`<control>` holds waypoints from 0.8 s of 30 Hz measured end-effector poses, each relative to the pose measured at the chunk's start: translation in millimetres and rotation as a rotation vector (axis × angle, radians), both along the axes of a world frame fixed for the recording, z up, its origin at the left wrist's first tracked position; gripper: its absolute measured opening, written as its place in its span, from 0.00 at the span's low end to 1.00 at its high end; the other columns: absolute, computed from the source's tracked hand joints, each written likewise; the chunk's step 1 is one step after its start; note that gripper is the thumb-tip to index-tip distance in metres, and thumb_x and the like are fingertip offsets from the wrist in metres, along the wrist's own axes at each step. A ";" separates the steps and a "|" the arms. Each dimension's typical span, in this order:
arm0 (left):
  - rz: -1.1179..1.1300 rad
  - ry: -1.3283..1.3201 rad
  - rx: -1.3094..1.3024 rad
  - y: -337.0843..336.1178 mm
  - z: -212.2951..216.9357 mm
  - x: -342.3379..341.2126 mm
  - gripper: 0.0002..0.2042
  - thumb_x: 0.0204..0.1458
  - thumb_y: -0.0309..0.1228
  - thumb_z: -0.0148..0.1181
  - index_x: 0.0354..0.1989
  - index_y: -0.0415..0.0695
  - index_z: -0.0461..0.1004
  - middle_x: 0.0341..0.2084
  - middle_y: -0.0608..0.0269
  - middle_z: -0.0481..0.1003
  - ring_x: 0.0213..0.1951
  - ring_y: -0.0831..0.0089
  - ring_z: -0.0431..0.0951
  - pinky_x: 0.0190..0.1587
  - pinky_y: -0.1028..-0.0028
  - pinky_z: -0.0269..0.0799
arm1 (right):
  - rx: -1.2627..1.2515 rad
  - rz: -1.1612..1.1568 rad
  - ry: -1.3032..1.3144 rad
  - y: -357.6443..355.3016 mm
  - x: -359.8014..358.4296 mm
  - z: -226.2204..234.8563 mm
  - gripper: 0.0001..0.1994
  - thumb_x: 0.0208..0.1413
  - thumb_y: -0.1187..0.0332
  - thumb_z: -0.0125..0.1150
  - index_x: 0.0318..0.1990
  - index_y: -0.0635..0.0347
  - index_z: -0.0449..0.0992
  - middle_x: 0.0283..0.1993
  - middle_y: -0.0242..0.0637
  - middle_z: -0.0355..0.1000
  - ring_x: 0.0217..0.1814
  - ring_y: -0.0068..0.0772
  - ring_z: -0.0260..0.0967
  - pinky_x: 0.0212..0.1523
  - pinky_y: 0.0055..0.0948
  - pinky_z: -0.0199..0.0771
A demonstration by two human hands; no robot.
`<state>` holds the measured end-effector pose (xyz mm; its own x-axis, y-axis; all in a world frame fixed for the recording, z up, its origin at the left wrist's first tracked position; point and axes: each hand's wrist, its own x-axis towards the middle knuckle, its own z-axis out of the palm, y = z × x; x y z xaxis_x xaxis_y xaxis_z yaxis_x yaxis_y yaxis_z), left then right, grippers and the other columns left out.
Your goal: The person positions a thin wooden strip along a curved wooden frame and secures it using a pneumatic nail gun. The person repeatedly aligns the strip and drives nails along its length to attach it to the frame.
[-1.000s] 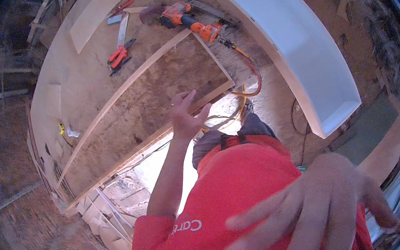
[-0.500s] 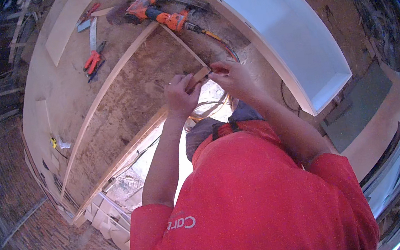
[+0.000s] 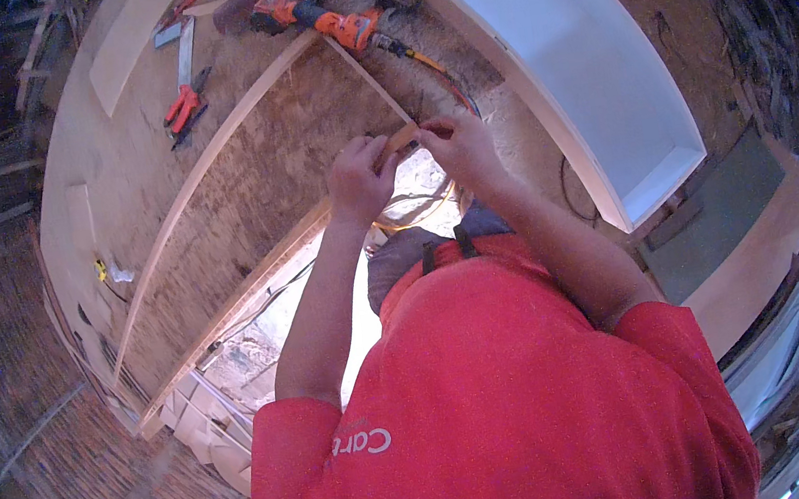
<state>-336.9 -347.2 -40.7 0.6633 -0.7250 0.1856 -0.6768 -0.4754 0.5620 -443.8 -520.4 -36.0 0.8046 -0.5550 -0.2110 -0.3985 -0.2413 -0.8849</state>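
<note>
A long wooden frame (image 3: pixel 210 189) of narrow boards lies on the worktop, running from lower left to its near right corner. My left hand (image 3: pixel 360 179) is closed round the near board (image 3: pixel 401 136) of that frame, close to the corner. At the board's end my right hand (image 3: pixel 462 148) has thumb and fingers pinched together, right beside the short end board (image 3: pixel 372 81). Whatever lies between those right fingertips is too small and covered to make out.
An orange-and-black nail gun (image 3: pixel 329 18) with an air hose lies beyond the frame. Red-handled pliers (image 3: pixel 184 106) and a square (image 3: pixel 185 56) lie at the far left. A white tray-like panel (image 3: pixel 587 63) stands at right. A yellow tape measure (image 3: pixel 102 271) sits at left.
The view has shifted slightly, so the frame and tools sit a little higher. Both hands stay at the frame's corner, the right fingers now a touch closer to the left hand.
</note>
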 end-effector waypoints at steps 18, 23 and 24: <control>0.075 0.097 -0.028 -8.6 2.9 0.0 0.16 0.48 0.45 0.71 0.40 0.49 0.85 0.30 0.56 0.80 0.35 0.53 0.82 0.37 0.58 0.79 | 0.250 0.226 0.138 -46.3 7.6 -2.7 0.14 0.61 0.66 0.65 0.48 0.67 0.84 0.38 0.37 0.82 0.39 0.24 0.78 0.40 0.27 0.78; 0.069 0.004 -0.022 -6.8 4.1 -3.4 0.15 0.47 0.47 0.70 0.36 0.51 0.85 0.28 0.58 0.79 0.35 0.54 0.82 0.37 0.56 0.79 | 0.112 0.236 0.142 -49.8 21.6 4.8 0.13 0.59 0.66 0.69 0.45 0.68 0.83 0.37 0.38 0.82 0.37 0.24 0.80 0.37 0.26 0.81; 0.077 0.001 -0.024 -7.4 4.1 -3.9 0.15 0.47 0.47 0.70 0.36 0.51 0.84 0.29 0.59 0.79 0.36 0.55 0.82 0.37 0.56 0.79 | 0.052 0.250 0.160 -49.2 24.6 5.6 0.13 0.58 0.67 0.70 0.44 0.68 0.82 0.37 0.38 0.82 0.37 0.25 0.80 0.37 0.26 0.81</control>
